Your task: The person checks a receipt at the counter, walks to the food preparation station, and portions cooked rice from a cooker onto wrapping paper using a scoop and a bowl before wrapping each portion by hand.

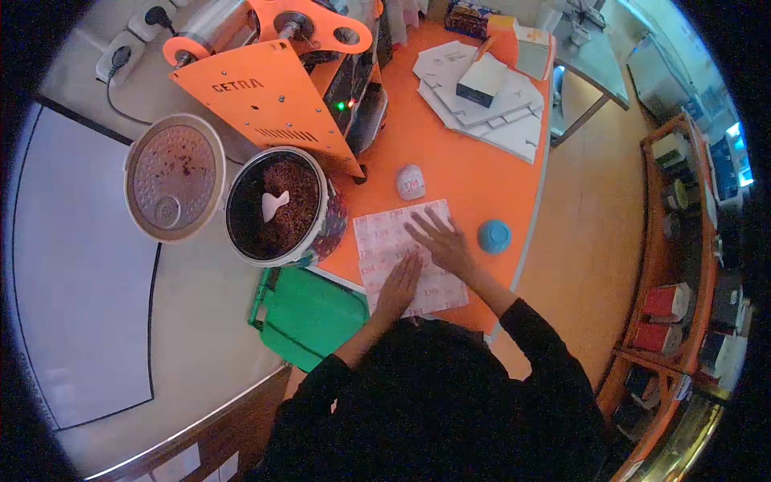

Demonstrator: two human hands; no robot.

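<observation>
A printed sheet of wrapping paper (442,293), white with red lettering, lies on the orange tabletop in front of me. My left hand (400,285) rests on its lower middle, fingers straight and held together. Spread fingers of my right hand (442,241) lie over the upper right part of the sheet. Just beyond the paper stands a small wrapped packet (410,182) with the same print. A blue round cup or lid (494,236) is to the right of my right hand. Whether anything lies under my palms is hidden.
Left stands a tub (309,241) of dark brown granules with a pale scoop (275,206); its lid (173,177) lies beyond. An orange machine (265,104) is at the back left, flat white cartons (482,104) at the back right. A green crate (313,313) sits below the table edge.
</observation>
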